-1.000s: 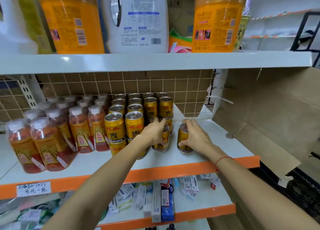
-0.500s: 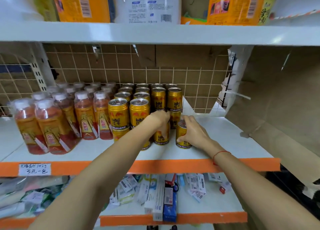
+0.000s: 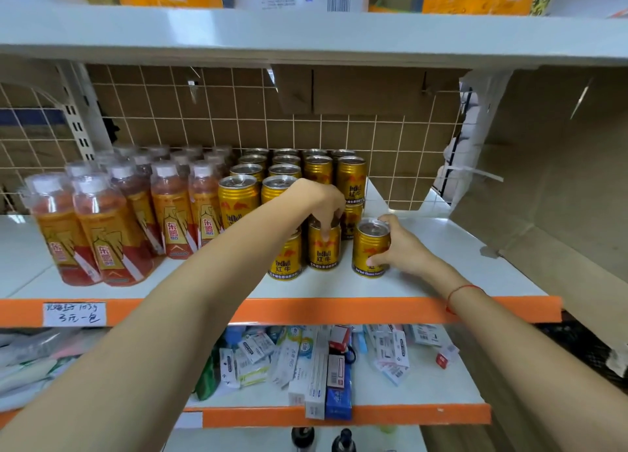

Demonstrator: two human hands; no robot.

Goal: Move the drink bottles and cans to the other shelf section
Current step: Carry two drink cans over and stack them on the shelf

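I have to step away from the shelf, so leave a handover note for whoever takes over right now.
Left hand: fingers over the top of a gold Red Bull can in the front row.
Right hand: wrapped around a separate gold can standing to the right.
Both cans stand on the white shelf.
Left to do: the stacked gold cans and the clear bottles of orange-red drink are all on this section.

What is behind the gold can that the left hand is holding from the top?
Behind that gold can stand two-high stacks of cans, running back to the wire grid. The left hand covers the nearest stack's lower can.
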